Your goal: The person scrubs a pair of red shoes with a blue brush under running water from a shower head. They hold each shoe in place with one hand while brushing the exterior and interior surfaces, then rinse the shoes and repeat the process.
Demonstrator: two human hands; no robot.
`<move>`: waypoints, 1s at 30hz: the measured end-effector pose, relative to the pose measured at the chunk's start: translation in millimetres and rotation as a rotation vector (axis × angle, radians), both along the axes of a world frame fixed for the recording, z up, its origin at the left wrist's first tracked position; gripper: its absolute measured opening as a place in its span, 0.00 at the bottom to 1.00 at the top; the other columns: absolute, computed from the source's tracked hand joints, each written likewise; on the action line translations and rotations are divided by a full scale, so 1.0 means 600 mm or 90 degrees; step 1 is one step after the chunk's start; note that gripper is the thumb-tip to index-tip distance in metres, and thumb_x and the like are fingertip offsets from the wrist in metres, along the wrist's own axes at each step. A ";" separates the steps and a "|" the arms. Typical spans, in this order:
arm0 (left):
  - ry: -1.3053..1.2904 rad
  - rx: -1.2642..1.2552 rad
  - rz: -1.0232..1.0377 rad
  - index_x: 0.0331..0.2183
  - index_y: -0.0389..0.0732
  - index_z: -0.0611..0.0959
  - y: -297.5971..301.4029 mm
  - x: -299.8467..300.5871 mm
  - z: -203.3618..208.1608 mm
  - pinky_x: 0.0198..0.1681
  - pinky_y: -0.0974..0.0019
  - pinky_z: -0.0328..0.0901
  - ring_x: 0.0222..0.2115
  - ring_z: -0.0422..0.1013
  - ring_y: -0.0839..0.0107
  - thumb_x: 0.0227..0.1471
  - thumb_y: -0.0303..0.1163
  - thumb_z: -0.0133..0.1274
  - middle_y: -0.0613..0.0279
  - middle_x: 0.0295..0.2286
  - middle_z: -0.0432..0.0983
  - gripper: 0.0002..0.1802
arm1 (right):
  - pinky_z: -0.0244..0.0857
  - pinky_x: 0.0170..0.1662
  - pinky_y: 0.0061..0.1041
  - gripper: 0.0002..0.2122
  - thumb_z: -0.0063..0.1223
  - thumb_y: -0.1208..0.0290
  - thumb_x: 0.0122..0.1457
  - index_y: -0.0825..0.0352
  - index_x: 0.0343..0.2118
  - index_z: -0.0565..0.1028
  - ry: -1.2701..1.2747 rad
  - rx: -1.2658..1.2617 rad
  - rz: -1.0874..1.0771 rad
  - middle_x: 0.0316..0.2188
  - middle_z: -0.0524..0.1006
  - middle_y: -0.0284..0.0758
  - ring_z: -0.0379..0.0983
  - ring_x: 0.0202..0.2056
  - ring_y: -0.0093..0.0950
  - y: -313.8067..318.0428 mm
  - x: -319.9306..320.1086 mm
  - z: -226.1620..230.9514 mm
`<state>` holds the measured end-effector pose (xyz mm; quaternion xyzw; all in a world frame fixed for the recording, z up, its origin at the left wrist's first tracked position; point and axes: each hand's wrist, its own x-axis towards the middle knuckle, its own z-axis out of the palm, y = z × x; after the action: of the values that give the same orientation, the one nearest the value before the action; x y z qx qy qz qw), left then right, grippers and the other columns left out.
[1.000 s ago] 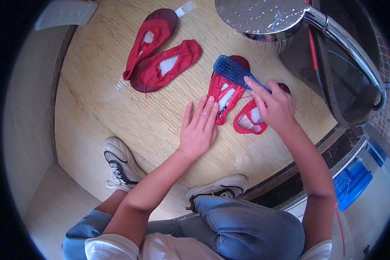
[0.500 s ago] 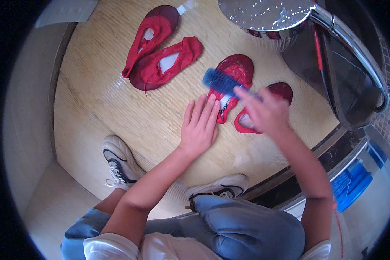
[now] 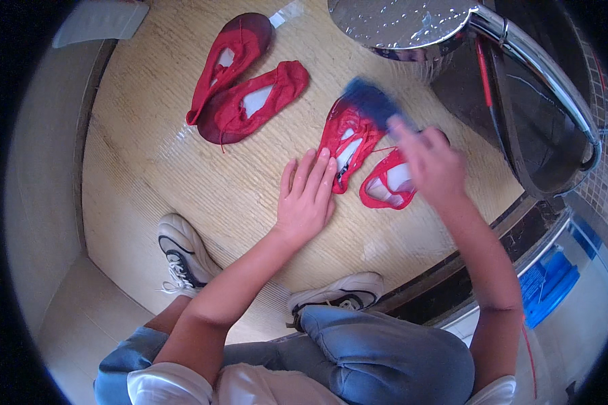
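Observation:
My right hand [image 3: 436, 162] is closed round the handle of a blue scrubbing brush [image 3: 371, 104]. The brush head, blurred by motion, lies over the toe of a wet red cloth slipper [image 3: 351, 131]. Flat on that slipper's heel end, the fingers of my left hand [image 3: 306, 196] are stretched out. A second red slipper [image 3: 385, 191] lies just right of it, partly hidden under my right hand. Farther left rest two more red slippers, one long and tilted [image 3: 213, 74], the other [image 3: 277, 84] overlapping its heel.
A round chrome shower head [image 3: 402, 23] with water drops hangs at the upper right on a curved chrome pipe [image 3: 540, 61]. My sneakers stand on the wet ribbed floor [image 3: 135, 162]. A dark sill [image 3: 452, 283] and a blue object [image 3: 550, 290] lie to the right.
The brush has moved right and a little up, toward the slipper's toe, and its head has turned. My left hand stays on the heel end. The whole view has shifted slightly.

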<state>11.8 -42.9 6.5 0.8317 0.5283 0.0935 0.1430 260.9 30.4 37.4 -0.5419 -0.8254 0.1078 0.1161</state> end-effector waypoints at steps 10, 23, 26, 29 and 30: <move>-0.013 -0.001 -0.012 0.57 0.36 0.68 0.001 -0.001 -0.001 0.63 0.48 0.47 0.59 0.58 0.55 0.41 0.30 0.55 0.52 0.58 0.62 0.38 | 0.65 0.18 0.33 0.20 0.57 0.64 0.55 0.42 0.52 0.75 0.003 0.012 0.059 0.24 0.68 0.30 0.71 0.17 0.31 -0.017 -0.033 0.000; -0.016 -0.006 -0.015 0.57 0.37 0.68 0.007 0.001 0.003 0.62 0.47 0.46 0.60 0.57 0.55 0.42 0.31 0.55 0.53 0.59 0.62 0.37 | 0.63 0.17 0.35 0.21 0.57 0.62 0.55 0.40 0.53 0.74 0.014 -0.033 0.001 0.24 0.68 0.30 0.70 0.17 0.31 0.001 -0.004 -0.008; -0.013 -0.003 -0.015 0.57 0.37 0.68 0.008 0.000 0.003 0.62 0.46 0.45 0.60 0.57 0.55 0.41 0.30 0.55 0.53 0.59 0.62 0.38 | 0.64 0.17 0.34 0.21 0.57 0.63 0.55 0.40 0.53 0.74 0.045 -0.009 -0.039 0.23 0.68 0.31 0.69 0.16 0.32 0.003 -0.011 -0.007; -0.027 -0.004 -0.014 0.57 0.37 0.68 0.006 0.000 -0.002 0.62 0.46 0.45 0.60 0.57 0.55 0.41 0.30 0.55 0.53 0.59 0.61 0.38 | 0.63 0.18 0.29 0.19 0.58 0.65 0.55 0.45 0.51 0.77 -0.007 0.001 0.060 0.21 0.68 0.30 0.68 0.17 0.30 -0.032 -0.035 0.000; -0.034 -0.006 -0.014 0.57 0.37 0.68 0.005 0.000 -0.003 0.62 0.47 0.45 0.60 0.57 0.55 0.41 0.30 0.55 0.53 0.59 0.61 0.38 | 0.63 0.18 0.29 0.19 0.58 0.65 0.55 0.45 0.51 0.77 -0.019 0.025 0.097 0.21 0.68 0.30 0.68 0.17 0.30 -0.033 -0.031 -0.005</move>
<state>11.9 -40.0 4.4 0.8340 0.5155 0.1114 0.1621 242.5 10.7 34.3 -0.4765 -0.8678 0.0921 0.1061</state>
